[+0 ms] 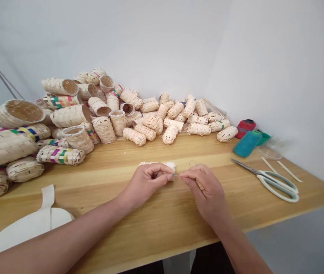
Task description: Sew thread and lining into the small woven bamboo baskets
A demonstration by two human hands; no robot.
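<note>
My left hand has its grip pinched together on a small pale woven piece, held low over the light wooden tabletop near its front middle. My fingers hide most of the piece. What shows is a flat cream band with a whiter end toward the right. My right hand meets it, grip closed on a fine pale strand between both hands; I cannot tell if it is thread or needle. Pale green-handled scissors lie well to the right.
</note>
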